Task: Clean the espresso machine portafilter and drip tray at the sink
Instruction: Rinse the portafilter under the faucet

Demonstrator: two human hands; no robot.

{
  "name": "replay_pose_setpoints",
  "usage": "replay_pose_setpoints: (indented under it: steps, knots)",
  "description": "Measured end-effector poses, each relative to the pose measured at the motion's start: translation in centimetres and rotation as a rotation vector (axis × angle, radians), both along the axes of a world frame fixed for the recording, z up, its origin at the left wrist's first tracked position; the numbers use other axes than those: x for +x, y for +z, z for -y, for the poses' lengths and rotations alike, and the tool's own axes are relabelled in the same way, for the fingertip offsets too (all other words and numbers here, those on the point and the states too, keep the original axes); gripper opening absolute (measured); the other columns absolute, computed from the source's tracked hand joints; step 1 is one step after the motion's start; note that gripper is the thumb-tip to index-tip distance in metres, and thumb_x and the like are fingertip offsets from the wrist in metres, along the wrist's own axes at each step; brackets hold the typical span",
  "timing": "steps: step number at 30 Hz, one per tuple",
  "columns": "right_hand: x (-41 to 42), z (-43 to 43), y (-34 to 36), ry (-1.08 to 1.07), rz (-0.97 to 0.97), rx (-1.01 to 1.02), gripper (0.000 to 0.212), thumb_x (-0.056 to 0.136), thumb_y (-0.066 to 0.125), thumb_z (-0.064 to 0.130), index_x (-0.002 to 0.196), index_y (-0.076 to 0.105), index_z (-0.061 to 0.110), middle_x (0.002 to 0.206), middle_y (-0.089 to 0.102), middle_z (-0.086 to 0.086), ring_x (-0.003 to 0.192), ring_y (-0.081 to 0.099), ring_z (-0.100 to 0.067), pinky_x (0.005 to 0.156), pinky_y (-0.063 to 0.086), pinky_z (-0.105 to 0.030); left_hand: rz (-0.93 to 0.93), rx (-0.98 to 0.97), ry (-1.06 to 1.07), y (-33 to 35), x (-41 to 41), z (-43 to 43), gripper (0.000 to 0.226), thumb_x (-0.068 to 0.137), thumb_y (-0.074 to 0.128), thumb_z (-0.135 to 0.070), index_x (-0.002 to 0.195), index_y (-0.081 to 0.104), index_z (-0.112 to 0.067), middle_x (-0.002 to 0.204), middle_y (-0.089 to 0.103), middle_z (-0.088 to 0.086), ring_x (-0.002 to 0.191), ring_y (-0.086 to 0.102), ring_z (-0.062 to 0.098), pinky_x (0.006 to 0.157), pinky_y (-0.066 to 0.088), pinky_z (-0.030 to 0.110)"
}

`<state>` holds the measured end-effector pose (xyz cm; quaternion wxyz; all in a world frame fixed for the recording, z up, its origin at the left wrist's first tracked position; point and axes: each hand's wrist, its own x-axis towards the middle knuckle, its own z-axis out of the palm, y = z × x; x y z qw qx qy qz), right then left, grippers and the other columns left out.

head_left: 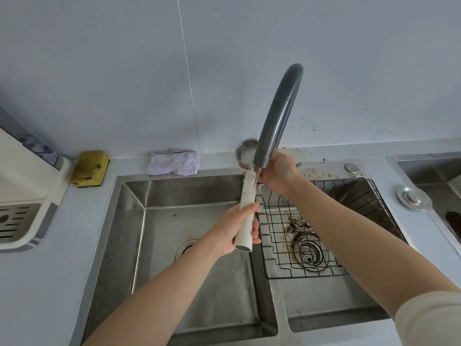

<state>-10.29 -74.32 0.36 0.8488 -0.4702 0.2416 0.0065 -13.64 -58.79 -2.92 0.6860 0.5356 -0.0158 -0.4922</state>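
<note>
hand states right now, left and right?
Left hand: closed around the portafilter handle, basket up under the spout.
Right hand: closed on the faucet spout near its outlet.

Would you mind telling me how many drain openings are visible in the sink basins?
2: one drain in the left basin, partly hidden behind the left forearm; one strainer drain under the wire rack, right basin.

We find no readable text, label, brand, number or sign anywhere in this view.
</note>
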Motion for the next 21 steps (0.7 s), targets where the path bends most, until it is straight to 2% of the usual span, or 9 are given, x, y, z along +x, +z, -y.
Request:
replay_pose_setpoints:
  steps: [2, 4, 8, 10, 13, 15, 17, 21]
  knots:
    - [-0.6, -0.3, -0.1, 0.024, -0.008, 0.001, 0.034, 0.099, 0.024, 0.012, 0.089, 0.056, 0.017, 0.077, 0.055, -0.006, 0.067, 0.056, -0.022, 0.059, 0.050, -0.031, 0.022, 0.035, 0.006, -0.4, -0.5, -0.4, 0.013, 0.089, 0.055, -0.026, 0.092, 0.050, -0.014, 0.050, 0.054, -0.001, 0.040, 0.048, 0.012, 0.048, 0.048, 0.025]
    - [-1.1, -0.5, -0.4, 0.035, -0.026, 0.004, 0.033, 0.099, 0.026, 0.012, 0.087, 0.056, 0.017, 0.070, 0.055, -0.002, 0.053, 0.055, -0.016, 0.048, 0.049, -0.025, 0.033, 0.065, 0.013, -0.8, -1.0, -0.9, 0.012, 0.089, 0.055, -0.024, 0.092, 0.048, -0.015, 0.049, 0.053, -0.002, 0.040, 0.047, 0.013, 0.048, 0.048, 0.025]
    - [-1.8, -1.0, -1.2, 0.059, -0.065, 0.016, 0.030, 0.099, 0.028, 0.014, 0.091, 0.057, 0.018, 0.072, 0.058, -0.001, 0.063, 0.054, -0.020, 0.059, 0.050, -0.032, 0.040, 0.104, 0.016, -1.5, -2.0, -1.6, 0.012, 0.090, 0.054, -0.025, 0.090, 0.047, -0.015, 0.048, 0.052, -0.002, 0.040, 0.047, 0.013, 0.047, 0.045, 0.024]
    - [-2.3, -1.1, -1.5, 0.066, -0.079, 0.011, 0.028, 0.099, 0.030, 0.015, 0.090, 0.057, 0.017, 0.076, 0.057, -0.003, 0.067, 0.055, -0.022, 0.060, 0.052, -0.032, 0.043, 0.128, 0.012, -1.8, -2.5, -2.0, 0.012, 0.090, 0.054, -0.024, 0.089, 0.047, -0.015, 0.047, 0.052, -0.002, 0.039, 0.046, 0.013, 0.046, 0.044, 0.023]
    - [-3.2, -1.3, -1.9, 0.097, -0.106, -0.014, 0.026, 0.099, 0.031, 0.016, 0.095, 0.057, 0.019, 0.070, 0.060, -0.002, 0.065, 0.058, -0.022, 0.059, 0.052, -0.031, 0.059, 0.175, -0.004, -2.3, -3.1, -2.6, 0.012, 0.090, 0.054, -0.022, 0.087, 0.046, -0.014, 0.046, 0.051, -0.002, 0.037, 0.044, 0.012, 0.045, 0.042, 0.023]
    - [-3.8, -1.3, -2.3, 0.102, -0.125, -0.045, 0.026, 0.099, 0.033, 0.016, 0.094, 0.058, 0.020, 0.079, 0.060, -0.003, 0.063, 0.062, -0.019, 0.058, 0.053, -0.030, 0.084, 0.209, -0.020, -2.6, -3.4, -3.0, 0.012, 0.090, 0.054, -0.021, 0.086, 0.045, -0.014, 0.046, 0.051, -0.002, 0.037, 0.043, 0.012, 0.045, 0.042, 0.023]
    - [-4.2, -1.5, -2.6, 0.113, -0.142, -0.088, 0.026, 0.100, 0.033, 0.015, 0.095, 0.058, 0.020, 0.087, 0.058, -0.004, 0.068, 0.061, -0.019, 0.065, 0.052, -0.032, 0.109, 0.238, -0.037, -2.8, -3.6, -3.4, 0.012, 0.089, 0.055, -0.019, 0.085, 0.045, -0.014, 0.046, 0.051, -0.002, 0.037, 0.043, 0.012, 0.045, 0.042, 0.023]
    - [-5.0, -2.0, -3.0, 0.130, -0.182, -0.137, 0.027, 0.100, 0.031, 0.013, 0.097, 0.057, 0.019, 0.089, 0.057, -0.007, 0.076, 0.056, -0.021, 0.074, 0.050, -0.035, 0.143, 0.279, -0.078, -3.2, -4.0, -4.3, 0.012, 0.088, 0.056, -0.016, 0.086, 0.045, -0.012, 0.048, 0.050, 0.000, 0.036, 0.042, 0.013, 0.045, 0.041, 0.024]
